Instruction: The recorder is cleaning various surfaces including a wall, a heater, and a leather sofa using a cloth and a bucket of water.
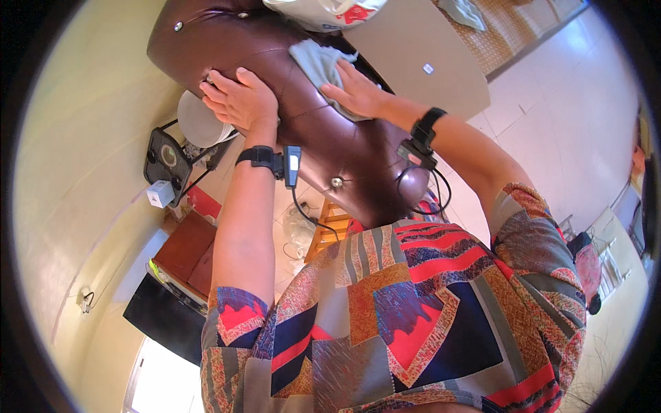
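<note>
A dark brown, leather-like tufted backrest (304,139) with shiny crystal buttons runs diagonally before me. My left hand (242,98) lies palm down on its left side, fingers stretched over the edge by one button and the thumb apart; nothing shows in its grasp. My right hand (359,93) presses a crumpled light grey cloth (315,62) against the top of the backrest, toward its right edge. Part of the cloth is hidden under the palm and fingers. Both wrists wear black straps with small cabled devices.
A white plastic bag (325,13) sits at the far end. Beyond the right edge is a beige board (418,57), with a woven mat (508,36) behind it. To the left stand a round white stool (201,121), a black-framed stand (168,160) and a reddish-brown cabinet (186,248).
</note>
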Demonstrator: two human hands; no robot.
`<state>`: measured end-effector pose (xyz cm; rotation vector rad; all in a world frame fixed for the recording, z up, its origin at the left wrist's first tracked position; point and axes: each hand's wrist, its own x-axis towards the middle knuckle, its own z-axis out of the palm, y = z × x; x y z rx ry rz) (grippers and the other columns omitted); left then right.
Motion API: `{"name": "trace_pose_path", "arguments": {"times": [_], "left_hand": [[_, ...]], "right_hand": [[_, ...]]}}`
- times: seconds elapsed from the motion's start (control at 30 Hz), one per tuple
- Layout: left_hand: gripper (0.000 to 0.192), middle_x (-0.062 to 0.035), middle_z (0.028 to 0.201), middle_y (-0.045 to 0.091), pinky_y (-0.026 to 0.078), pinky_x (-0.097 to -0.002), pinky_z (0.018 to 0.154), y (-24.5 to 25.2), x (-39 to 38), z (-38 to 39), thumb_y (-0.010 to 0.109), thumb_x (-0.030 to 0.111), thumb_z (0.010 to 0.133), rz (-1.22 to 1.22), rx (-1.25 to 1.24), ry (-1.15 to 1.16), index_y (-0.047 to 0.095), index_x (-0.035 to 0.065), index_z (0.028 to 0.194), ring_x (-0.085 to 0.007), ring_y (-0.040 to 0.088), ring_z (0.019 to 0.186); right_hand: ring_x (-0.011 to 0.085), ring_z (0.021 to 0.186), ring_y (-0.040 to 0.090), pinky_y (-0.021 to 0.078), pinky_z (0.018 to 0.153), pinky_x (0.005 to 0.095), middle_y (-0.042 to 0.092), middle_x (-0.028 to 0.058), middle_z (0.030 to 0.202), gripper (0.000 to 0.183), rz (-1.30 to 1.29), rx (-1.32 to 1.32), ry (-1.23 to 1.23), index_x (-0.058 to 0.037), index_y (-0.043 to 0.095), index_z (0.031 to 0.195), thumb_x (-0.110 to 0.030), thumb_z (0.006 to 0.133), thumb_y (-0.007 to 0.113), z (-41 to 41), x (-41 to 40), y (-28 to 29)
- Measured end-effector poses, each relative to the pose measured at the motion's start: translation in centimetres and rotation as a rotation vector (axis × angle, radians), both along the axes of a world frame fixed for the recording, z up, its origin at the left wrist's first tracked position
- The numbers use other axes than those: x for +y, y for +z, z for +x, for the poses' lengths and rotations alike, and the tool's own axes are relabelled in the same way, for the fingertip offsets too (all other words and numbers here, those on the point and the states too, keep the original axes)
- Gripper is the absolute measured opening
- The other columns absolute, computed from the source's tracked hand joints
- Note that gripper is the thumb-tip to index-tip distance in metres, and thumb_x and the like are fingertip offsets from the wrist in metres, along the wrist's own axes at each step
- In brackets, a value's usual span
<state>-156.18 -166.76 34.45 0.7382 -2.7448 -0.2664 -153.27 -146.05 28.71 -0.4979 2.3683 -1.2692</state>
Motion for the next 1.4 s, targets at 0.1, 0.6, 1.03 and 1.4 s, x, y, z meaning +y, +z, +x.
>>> {"name": "trace_pose_path", "arguments": {"times": [0.1, 0.6, 1.03, 1.4], "left_hand": [[0.062, -0.0213, 0.153, 0.022, 0.02, -0.0543, 0.11, 0.0, 0.4, -0.2, 0.041, 0.041, 0.094, 0.022, -0.026, 0.012, 0.03, 0.0082, 0.145, -0.0435, 0.021, 0.139], [0.06, -0.0224, 0.149, 0.031, 0.023, -0.0423, 0.112, -3.1, -12.5, -2.4, 0.04, 0.044, 0.097, 0.496, -0.013, -0.266, 0.038, 0.0023, 0.14, -0.0371, 0.031, 0.135], [0.068, -0.0203, 0.135, 0.051, 0.038, -0.0426, 0.102, -9.9, -16.3, 30.5, 0.042, 0.057, 0.096, 1.538, 0.002, 0.512, 0.03, 0.0077, 0.142, -0.0319, 0.051, 0.118], [0.063, -0.0227, 0.124, 0.057, 0.05, -0.0391, 0.081, -8.4, -19.7, 38.7, 0.04, 0.053, 0.097, 1.645, -0.012, 0.815, 0.024, 0.0121, 0.142, -0.0302, 0.061, 0.1]], "right_hand": [[0.045, 0.134, 0.031, 0.0276, 0.112, 0.0424, 0.031, 0.0362, 0.142, 0.084, 0.053, 0.008, -0.137, 0.0178, 0.036, 0.131, -0.058, 0.095, 0.036, 5.5, 3.7, -3.0], [0.0416, 0.14, 0.02, 0.0178, 0.116, 0.0434, 0.03, 0.0341, 0.143, 0.065, -0.128, -0.172, -0.303, 0.0097, 0.034, 0.136, -0.043, 0.099, 0.037, 20.8, 8.1, -3.4], [0.0278, 0.135, 0.036, 0.0213, 0.116, 0.0436, 0.053, 0.0099, 0.134, 0.045, -0.025, 1.005, 0.92, -0.0063, 0.064, 0.11, -0.04, 0.081, 0.06, 14.1, -2.3, 3.5], [0.0197, 0.097, 0.056, 0.0301, 0.097, 0.0371, 0.069, 0.0018, 0.086, 0.032, 0.703, 0.811, 1.328, -0.0161, 0.077, 0.08, -0.043, 0.08, 0.059, 12.5, -8.4, 7.0]]}}
